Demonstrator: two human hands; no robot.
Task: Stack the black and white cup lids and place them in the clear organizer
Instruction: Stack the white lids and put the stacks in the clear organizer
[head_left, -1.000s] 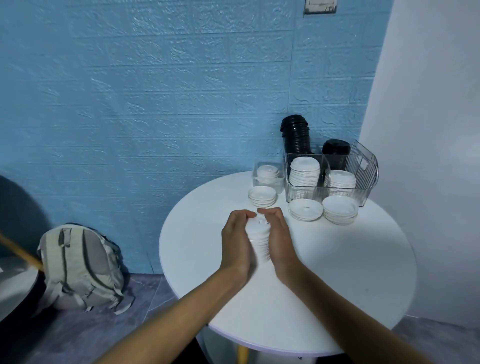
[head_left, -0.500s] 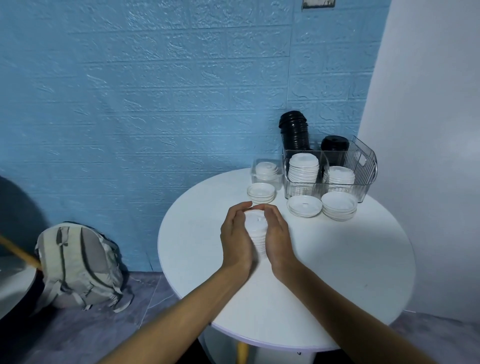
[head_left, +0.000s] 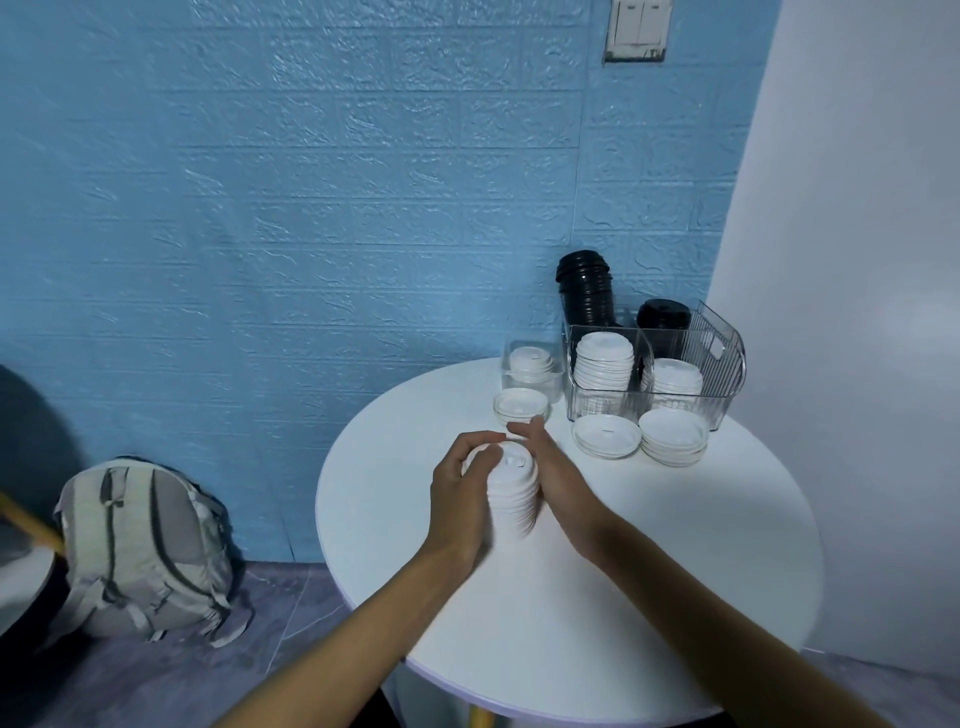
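Right hand (head_left: 558, 478) has loosened: fingers straight, flat against the tall stack of white plastic lids (head_left: 511, 491) at frame centre. Left hand (head_left: 460, 491) still curls round it. Squaring looks finished; clear plastic organizer (head_left: 722, 364), upper right, comes next.

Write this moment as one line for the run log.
stage: stacking | left hand: grips white lid stack | right hand: flat against stack | organizer: not yet loaded with it

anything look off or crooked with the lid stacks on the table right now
Nothing spilled or damaged. The one oddity: the tall black lid stack at the clear organizer's back left leans and rises well above its rim. The white stack between the left hand and right hand looks straight.
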